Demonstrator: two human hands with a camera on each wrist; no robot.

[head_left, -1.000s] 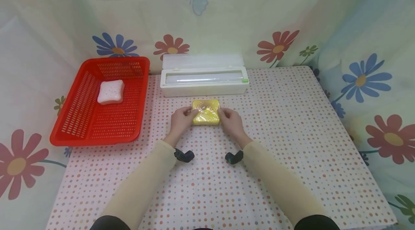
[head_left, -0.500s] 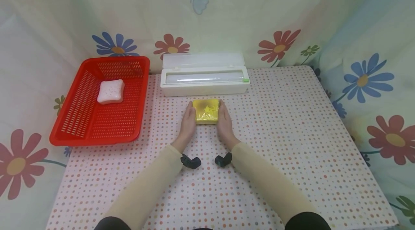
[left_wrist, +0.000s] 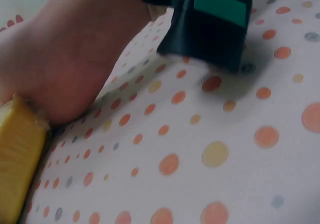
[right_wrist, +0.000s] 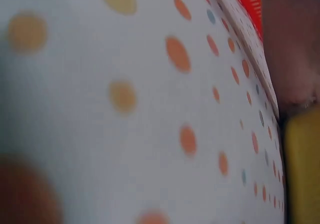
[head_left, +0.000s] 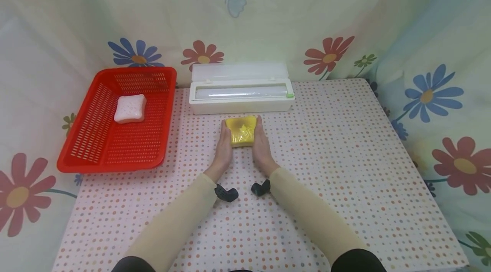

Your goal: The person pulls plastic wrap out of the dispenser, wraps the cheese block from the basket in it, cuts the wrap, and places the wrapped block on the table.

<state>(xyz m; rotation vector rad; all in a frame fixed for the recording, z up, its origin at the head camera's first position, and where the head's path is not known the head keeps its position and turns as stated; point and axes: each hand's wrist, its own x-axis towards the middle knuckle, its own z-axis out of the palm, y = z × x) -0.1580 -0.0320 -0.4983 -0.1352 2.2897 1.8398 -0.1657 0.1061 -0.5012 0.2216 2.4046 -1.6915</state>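
Observation:
A yellow sponge point(head_left: 241, 131) in shiny clear film lies on the dotted table, a little in front of the white box. On its left side my left hand point(head_left: 223, 150) presses with straight fingers. My right hand point(head_left: 261, 150) lies along the opposite side, fingers also straight. In the left wrist view a corner of the yellow sponge point(left_wrist: 20, 154) touches a palm heel, and a black wrist mount point(left_wrist: 210, 29) shows above. Part of the yellow sponge point(right_wrist: 305, 169) fills the right edge of the right wrist view. The fingertips are hidden in both wrist views.
A white cling film box point(head_left: 241, 105), lid up, stands at the back with a roll point(head_left: 241, 92) inside. To the left is a red plastic basket point(head_left: 111, 152) holding a pale pink sponge point(head_left: 130, 108). A flowered curtain point(head_left: 268, 20) hangs behind the table.
One second ago thumbs and fingers pinched the sponge's edges. Since then both hands have straightened and flattened against its sides. The sponge has shifted slightly left and turned a little.

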